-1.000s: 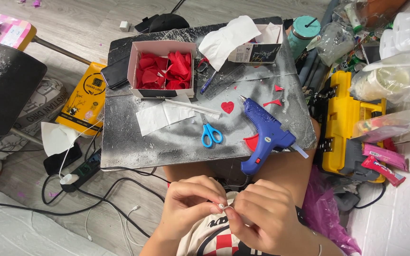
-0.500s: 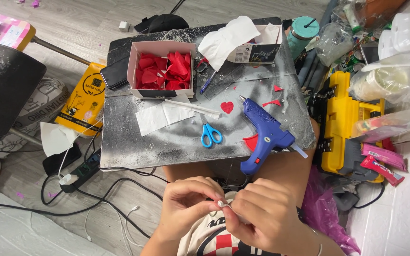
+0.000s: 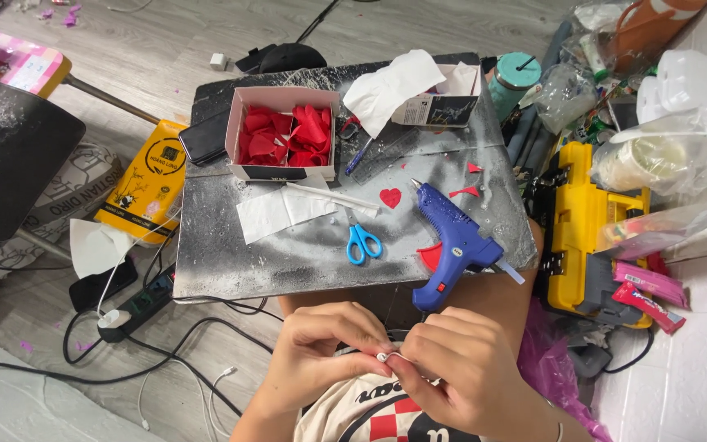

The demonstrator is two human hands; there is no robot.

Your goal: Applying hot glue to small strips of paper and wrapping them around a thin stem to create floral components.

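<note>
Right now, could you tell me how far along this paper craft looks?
Done: red cut pieces fill the pink box, and a red heart lies on the board. In hand: the left hand and right hand pinch a small white piece. Left: the glue gun and scissors lie idle.

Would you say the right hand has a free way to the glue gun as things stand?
Probably yes, once freed: the right hand and left hand pinch a small white piece, but the glue gun lies just ahead on the board with nothing between.
</note>
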